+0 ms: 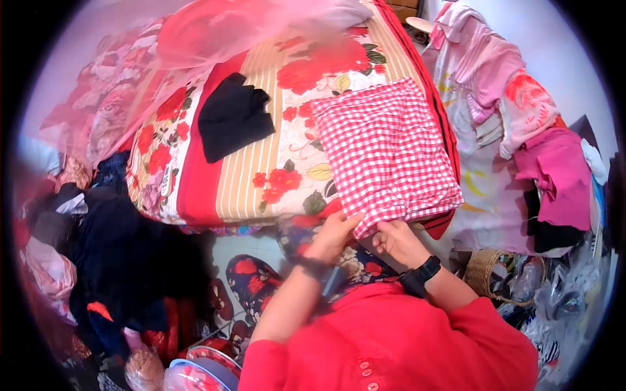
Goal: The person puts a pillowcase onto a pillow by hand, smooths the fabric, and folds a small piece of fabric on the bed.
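A red and white checked cloth [391,153], folded into a rough rectangle, lies on the right side of the bed. Its near edge is pinched by my left hand [336,233], thumb and fingers closed at the left part of the corner. Close beside it, my right hand [399,242] has its fingers bent around the same near edge, a little to the right. A folded black garment [235,117] rests apart from the cloth, on the left part of the bed.
The bed [251,195] has a floral and striped cover, with pink netting [208,32] across its far side. Dark clothes [137,254] are heaped at left. Pink clothes [554,176] lie at right, above a woven basket [480,277]. A blue basin [205,373] stands near lower left.
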### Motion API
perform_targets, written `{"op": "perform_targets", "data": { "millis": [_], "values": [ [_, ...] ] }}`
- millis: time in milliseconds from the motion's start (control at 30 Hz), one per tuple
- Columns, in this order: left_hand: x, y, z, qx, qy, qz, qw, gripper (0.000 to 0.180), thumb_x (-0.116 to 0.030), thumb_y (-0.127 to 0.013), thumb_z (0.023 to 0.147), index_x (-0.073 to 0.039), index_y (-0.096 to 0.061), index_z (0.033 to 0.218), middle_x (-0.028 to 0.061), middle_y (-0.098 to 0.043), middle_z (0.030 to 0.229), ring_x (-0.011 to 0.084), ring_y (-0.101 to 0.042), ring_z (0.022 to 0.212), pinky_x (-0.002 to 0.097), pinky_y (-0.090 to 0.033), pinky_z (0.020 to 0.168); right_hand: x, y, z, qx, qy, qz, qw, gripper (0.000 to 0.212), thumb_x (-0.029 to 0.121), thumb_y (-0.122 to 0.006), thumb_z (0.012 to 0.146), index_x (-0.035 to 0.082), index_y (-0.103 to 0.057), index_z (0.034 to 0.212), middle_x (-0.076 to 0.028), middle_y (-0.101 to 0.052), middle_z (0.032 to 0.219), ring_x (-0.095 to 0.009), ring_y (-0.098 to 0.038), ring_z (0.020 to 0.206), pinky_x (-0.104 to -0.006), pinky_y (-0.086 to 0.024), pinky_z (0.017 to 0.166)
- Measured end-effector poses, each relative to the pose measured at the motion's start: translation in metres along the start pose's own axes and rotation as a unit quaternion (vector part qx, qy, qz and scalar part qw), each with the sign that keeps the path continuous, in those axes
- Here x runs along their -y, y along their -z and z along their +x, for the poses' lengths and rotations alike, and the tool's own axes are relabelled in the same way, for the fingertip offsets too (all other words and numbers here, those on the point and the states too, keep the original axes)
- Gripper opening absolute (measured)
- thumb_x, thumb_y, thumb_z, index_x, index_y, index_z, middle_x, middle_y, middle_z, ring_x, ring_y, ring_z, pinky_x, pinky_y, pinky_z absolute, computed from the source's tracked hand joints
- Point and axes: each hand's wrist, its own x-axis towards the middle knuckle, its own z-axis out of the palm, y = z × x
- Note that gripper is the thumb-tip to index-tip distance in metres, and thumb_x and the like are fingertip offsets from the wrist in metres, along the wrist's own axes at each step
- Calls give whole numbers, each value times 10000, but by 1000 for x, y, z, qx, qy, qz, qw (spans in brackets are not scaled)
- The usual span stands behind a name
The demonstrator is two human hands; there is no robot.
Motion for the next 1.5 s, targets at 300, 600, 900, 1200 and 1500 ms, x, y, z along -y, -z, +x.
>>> {"op": "perform_targets", "data": {
  "millis": [300, 600, 900, 1200, 1500],
  "values": [
    [-5, -11, -2, -18, 73, -49, 996, 359, -121, -601, 916, -14, -549, 1255, 76, -639, 1134, 159, -614, 972, 306, -514, 797, -9, 76, 2, -47, -2, 315, 948, 346, 501, -593, 906, 177, -541, 1018, 0, -562, 825, -98, -413, 562, -262, -338, 556],
    [1, -19, -8, -98, -22, -26, 995, 383, 127, -553, 777, 14, -585, 1141, 105, -668, 1058, 226, -660, 904, 340, -537, 782, 17, 83, -1, -215, 92, 322, 917, 78, 127, -557, 912, 74, -550, 968, 3, -477, 779, -105, -465, 681, -268, -390, 607],
    [4, -1, -5, -84, -8, 8, 996, 333, 33, -565, 830, 13, -566, 1162, 100, -663, 1066, 181, -651, 898, 297, -521, 767, 31, 128, -25, -219, 193, 34, 956, 145, 245, -628, 896, 131, -575, 968, 38, -600, 796, -74, -517, 587, -242, -402, 525],
    [15, 0, -10, -117, -74, 136, 981, 396, -33, -667, 813, -5, -536, 1186, 68, -660, 989, 126, -625, 820, 260, -505, 713, 26, 183, -19, -383, 122, -115, 909, 218, 219, -718, 825, 78, -625, 962, 36, -603, 724, -52, -506, 515, -213, -387, 444],
    [-54, 59, -120, -199, -132, 106, 965, 503, 7, -619, 807, -13, -493, 1294, 36, -667, 933, 95, -612, 739, 225, -476, 597, 25, 115, -70, -50, 1, -491, 870, 139, 131, -672, 838, 8, -637, 782, 3, -597, 629, -69, -541, 527, -232, -419, 472]
  ]
}}
